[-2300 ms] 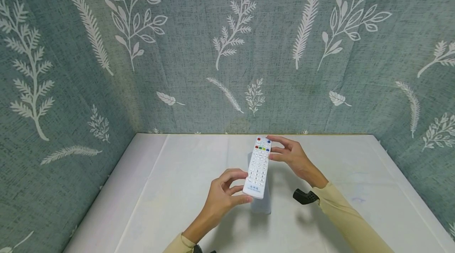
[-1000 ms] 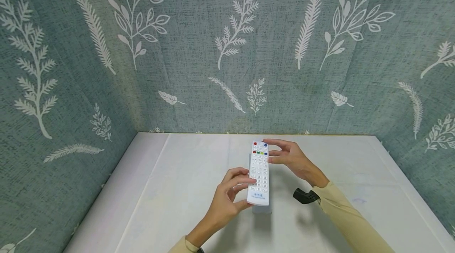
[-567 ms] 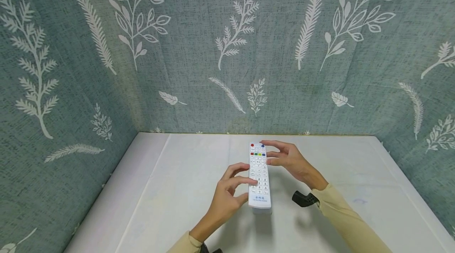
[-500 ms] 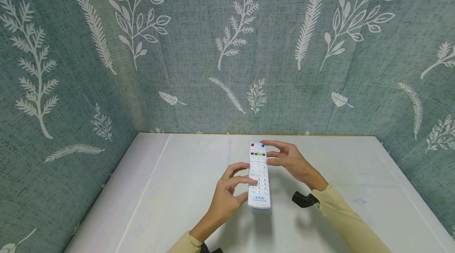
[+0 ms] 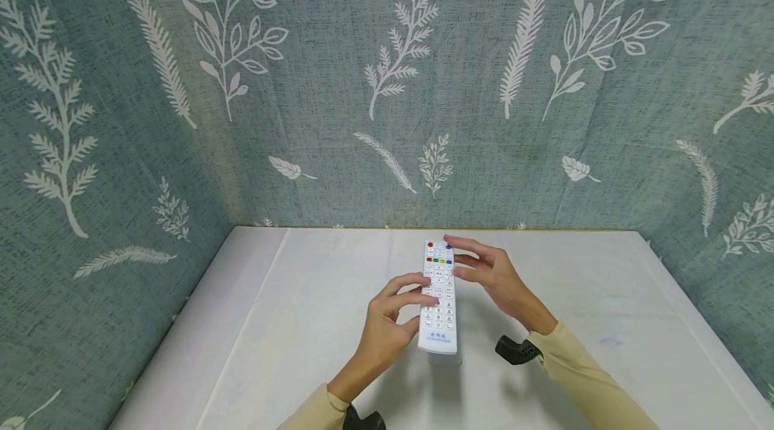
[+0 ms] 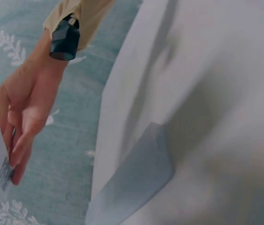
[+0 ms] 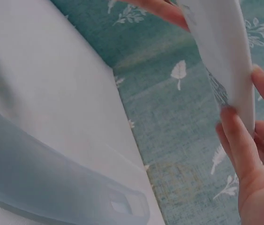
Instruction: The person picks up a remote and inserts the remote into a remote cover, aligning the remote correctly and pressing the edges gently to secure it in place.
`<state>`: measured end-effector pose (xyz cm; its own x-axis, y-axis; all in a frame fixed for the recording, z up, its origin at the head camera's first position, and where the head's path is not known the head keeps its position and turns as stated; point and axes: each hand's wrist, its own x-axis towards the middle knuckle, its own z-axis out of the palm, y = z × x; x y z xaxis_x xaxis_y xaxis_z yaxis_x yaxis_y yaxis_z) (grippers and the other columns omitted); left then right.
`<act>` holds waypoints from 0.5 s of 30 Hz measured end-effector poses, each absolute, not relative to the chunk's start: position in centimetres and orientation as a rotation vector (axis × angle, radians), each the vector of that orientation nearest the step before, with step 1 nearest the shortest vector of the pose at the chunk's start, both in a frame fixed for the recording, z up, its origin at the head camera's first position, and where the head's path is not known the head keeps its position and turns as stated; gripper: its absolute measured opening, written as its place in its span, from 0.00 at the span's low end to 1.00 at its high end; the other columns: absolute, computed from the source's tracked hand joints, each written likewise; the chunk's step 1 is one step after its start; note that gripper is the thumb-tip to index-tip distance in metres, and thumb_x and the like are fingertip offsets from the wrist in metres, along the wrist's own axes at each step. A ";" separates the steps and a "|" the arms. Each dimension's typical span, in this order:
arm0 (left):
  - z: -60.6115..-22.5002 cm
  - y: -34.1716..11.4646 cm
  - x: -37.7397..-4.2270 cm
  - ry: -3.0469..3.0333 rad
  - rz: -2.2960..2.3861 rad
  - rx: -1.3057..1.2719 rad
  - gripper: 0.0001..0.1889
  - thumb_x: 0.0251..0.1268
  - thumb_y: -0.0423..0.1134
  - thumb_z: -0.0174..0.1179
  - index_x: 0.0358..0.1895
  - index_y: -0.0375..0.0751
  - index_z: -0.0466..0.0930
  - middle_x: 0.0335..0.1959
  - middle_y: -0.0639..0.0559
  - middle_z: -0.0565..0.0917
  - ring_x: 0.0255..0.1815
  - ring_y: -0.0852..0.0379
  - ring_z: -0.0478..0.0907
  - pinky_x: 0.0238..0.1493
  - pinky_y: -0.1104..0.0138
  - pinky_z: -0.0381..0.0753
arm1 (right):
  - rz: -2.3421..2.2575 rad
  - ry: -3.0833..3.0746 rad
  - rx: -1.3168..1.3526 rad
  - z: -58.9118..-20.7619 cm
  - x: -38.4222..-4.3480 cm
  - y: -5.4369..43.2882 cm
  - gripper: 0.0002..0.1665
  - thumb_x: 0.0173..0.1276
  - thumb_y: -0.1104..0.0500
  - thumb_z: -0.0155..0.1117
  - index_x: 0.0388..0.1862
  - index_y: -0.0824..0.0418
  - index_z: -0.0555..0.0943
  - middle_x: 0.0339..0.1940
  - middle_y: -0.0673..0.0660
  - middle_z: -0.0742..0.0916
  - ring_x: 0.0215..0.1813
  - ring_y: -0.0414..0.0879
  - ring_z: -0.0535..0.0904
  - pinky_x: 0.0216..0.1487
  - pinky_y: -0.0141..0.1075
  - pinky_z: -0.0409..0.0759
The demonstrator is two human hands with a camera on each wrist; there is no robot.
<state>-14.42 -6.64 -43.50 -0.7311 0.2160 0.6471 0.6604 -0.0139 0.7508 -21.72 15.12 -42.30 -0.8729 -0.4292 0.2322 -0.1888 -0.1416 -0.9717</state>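
A white remote control [image 5: 444, 290], with red, green, yellow and blue buttons, is raised above the table, button face up. My left hand [image 5: 387, 319] holds its left side, two fingertips lying over the buttons and the thumb at the lower left edge. At the upper right end my right hand [image 5: 498, 282] pinches it between thumb and fingers. The right wrist view shows the back of the remote control with those fingers [image 7: 238, 140] against it. Beneath it on the table lies a long translucent bluish sleeve [image 6: 134, 180], with a small rectangular opening near one end in the right wrist view.
The table [image 5: 290, 322] has a white cover and meets a green leaf-patterned cloth wall [image 5: 326, 188] at the back and sides. Black wrist cameras stick out below both cuffs, the right one [image 5: 517, 349] hanging low over the tabletop.
The remote control, slanted before, now points almost straight away from me, its lower end shifted slightly right. My left fingers have moved from its lower left edge onto the buttons.
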 end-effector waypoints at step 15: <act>-41.4 -6.3 -13.8 -1.833 -1.783 -0.926 0.16 0.44 0.09 0.59 0.36 0.26 0.84 0.47 0.34 0.77 0.57 0.37 0.71 0.58 0.56 0.74 | -2.279 2.163 -0.715 -41.4 -19.7 14.6 0.21 0.62 0.68 0.65 0.54 0.74 0.78 0.65 0.62 0.74 0.65 0.49 0.70 0.59 0.34 0.74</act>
<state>-13.78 -6.25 -41.40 -0.6903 0.1703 0.7032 0.7075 -0.0439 0.7053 -19.75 14.58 -41.42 -0.8984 -0.2403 0.3677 -0.3546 -0.0974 -0.9299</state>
